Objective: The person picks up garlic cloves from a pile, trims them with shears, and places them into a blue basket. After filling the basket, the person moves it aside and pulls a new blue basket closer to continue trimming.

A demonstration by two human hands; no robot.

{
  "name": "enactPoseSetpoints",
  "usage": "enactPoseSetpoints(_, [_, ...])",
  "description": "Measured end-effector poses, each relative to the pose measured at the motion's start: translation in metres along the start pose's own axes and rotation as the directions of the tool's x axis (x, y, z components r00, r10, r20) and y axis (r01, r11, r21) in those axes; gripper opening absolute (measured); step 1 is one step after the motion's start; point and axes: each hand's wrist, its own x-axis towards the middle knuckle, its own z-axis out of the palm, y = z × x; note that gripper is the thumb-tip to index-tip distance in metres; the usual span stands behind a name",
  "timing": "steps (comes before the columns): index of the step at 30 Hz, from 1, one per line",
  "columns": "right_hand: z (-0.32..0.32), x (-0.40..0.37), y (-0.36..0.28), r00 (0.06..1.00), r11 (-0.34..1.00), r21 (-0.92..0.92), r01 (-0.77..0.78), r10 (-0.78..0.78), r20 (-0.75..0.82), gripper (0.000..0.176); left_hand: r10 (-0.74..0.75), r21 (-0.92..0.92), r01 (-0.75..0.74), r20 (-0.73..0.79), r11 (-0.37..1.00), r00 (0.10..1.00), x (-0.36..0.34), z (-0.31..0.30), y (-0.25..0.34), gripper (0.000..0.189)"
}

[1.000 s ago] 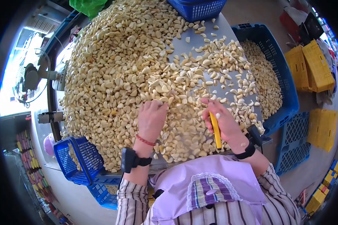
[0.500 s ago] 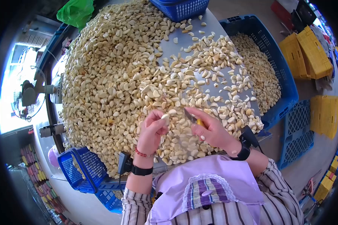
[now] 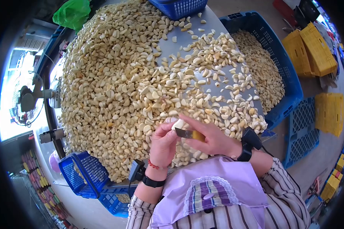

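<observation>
My left hand [image 3: 163,145] pinches a pale peeled garlic clove [image 3: 178,124] between thumb and fingers, over the near part of the garlic heap [image 3: 107,84]. In my right hand [image 3: 215,140] is a small knife [image 3: 183,133] with a yellow handle and a short, broad blade. The blade lies against the clove's near side, and the right fingers reach out along its far side. Both hands meet just in front of the lilac apron [image 3: 218,171]. Whether the blade has cut into the clove cannot be made out.
Loose cloves spread over the metal table [image 3: 214,28]. A large blue crate [image 3: 290,82] of garlic stands to the right. Blue baskets sit at the far edge [image 3: 179,9] and lower left [image 3: 78,175]. A fan [image 3: 28,99] stands left; yellow crates [image 3: 319,49] lie right.
My hands have come together. The left moved right with its clove; the right turned the knife so its blade now meets the clove. The view has shifted slightly.
</observation>
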Motion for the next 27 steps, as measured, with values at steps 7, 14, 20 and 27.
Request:
enactPoseSetpoints(7, [0.008,0.003,0.012,0.99,0.992,0.088,0.085,-0.094,0.101,0.056,-0.176,-0.279,0.201,0.111,0.939,0.978,-0.018,-0.012,0.003,0.025])
enactPoseSetpoints(14, [0.003,0.014,0.029,0.93,0.696,0.672,-0.255,0.366,-0.026,0.049,0.111,0.153,-0.076,-0.238,0.985,0.965,0.004,-0.045,0.051,0.02])
enactPoseSetpoints(20, [0.005,0.012,0.017,0.953,0.831,0.496,-0.252,0.301,-0.019,0.055,0.454,0.969,0.041,0.077,-0.245,0.888,0.047,-0.077,0.029,0.019])
enactPoseSetpoints(27, [0.009,0.008,0.014,0.999,0.998,0.053,-0.04,0.04,-0.009,0.067,0.052,0.523,0.124,-0.31,0.843,0.949,0.024,-0.041,0.037,0.006])
